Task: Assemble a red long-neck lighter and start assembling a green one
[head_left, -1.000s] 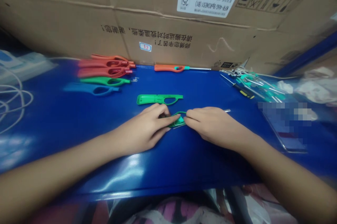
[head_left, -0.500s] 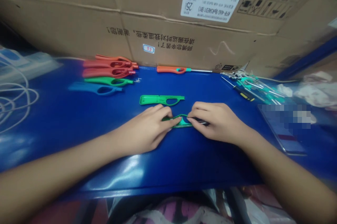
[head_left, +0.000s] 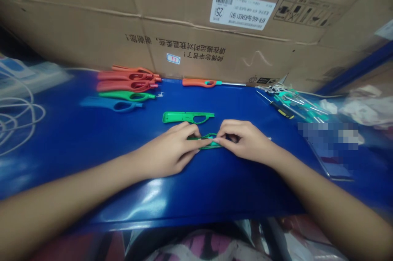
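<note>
A green lighter casing half [head_left: 205, 146] lies on the blue table, partly covered by my fingers. My left hand [head_left: 175, 146] grips its left part, with the index fingertip pressed on a teal trigger piece [head_left: 211, 140] inside it. My right hand [head_left: 242, 140] is closed, thumb and fingertips pinching at that trigger piece, touching or nearly touching the left fingertip. A small metal tip [head_left: 269, 138] shows just beyond the right hand; the rest of it is hidden. Above my hands lies another open green casing half [head_left: 187, 117].
Red, green and blue lighter casings [head_left: 125, 85] lie at the back left. A whole orange lighter [head_left: 211, 82] rests by the cardboard box [head_left: 184, 19]. At right are a screwdriver [head_left: 281, 109], a pile of teal lighter parts [head_left: 297, 99] and a phone [head_left: 331, 163]. White cable [head_left: 39, 109] coils left.
My right fingertips have moved slightly left, onto the trigger piece. The dark rod seen under the right hand is now mostly covered. My left hand keeps its hold.
</note>
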Demonstrator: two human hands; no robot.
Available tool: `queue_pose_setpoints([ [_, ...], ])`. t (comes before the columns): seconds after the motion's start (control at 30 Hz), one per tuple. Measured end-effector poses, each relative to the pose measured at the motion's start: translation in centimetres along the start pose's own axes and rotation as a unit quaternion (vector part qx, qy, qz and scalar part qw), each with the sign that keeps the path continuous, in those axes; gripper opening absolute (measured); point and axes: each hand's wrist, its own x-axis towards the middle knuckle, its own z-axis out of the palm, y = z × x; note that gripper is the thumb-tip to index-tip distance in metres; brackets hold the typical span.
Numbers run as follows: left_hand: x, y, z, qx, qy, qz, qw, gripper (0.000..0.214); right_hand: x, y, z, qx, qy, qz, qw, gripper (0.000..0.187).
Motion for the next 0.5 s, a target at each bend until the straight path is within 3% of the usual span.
queue_pose_setpoints([
  [0.23, 0.0, 0.0, -0.1, 0.034, 0.003, 0.01, 0.999, 0.042, 0.1, 0.1, 0.0, -0.017, 0.003, -0.002, 1.0, 0.016],
  [0.37, -0.1, -0.1, 0.0, 0.035, 0.011, 0.01, 0.999, 0.042, 0.1, 0.4, -0.7, -0.059, 0.058, 0.022, 0.996, 0.02],
  [0.5, -0.2, -0.2, 0.1, 0.025, 0.012, 0.012, 1.0, 0.042, 0.2, 1.6, -2.1, -0.16, 0.13, 0.098, 0.974, 0.02],
])
